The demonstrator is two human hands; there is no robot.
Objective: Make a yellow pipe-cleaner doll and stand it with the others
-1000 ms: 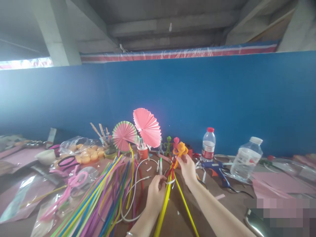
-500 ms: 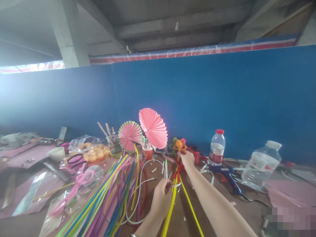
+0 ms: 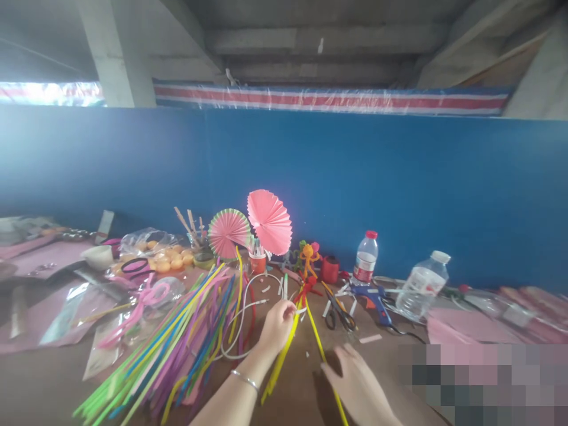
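Note:
My left hand (image 3: 278, 324), a bracelet on its wrist, is closed near a small white strip (image 3: 300, 310) beside the yellow pipe cleaners (image 3: 284, 357); what its fingertips hold is too small to make out. Lower right, my right hand (image 3: 352, 376) hangs over the brown table with thumb and fingers apart, by a long yellow stem (image 3: 316, 334). An orange pipe-cleaner figure (image 3: 308, 255) stands behind the red pipe cleaners (image 3: 306, 290). Black-handled scissors (image 3: 339, 310) lie to the right of them.
Many coloured pipe cleaners (image 3: 177, 343) spread at the left, near a white cable (image 3: 231, 331). Pink paper fans (image 3: 270, 222) stand at the back. A blue glue gun (image 3: 375, 300) and two bottles, one red-capped (image 3: 366, 260), one larger (image 3: 423, 285), are at the right.
My right hand has let go of the orange figure and come back toward the table's near side, fingers apart. The scissors are now in plain sight. The view has shifted slightly.

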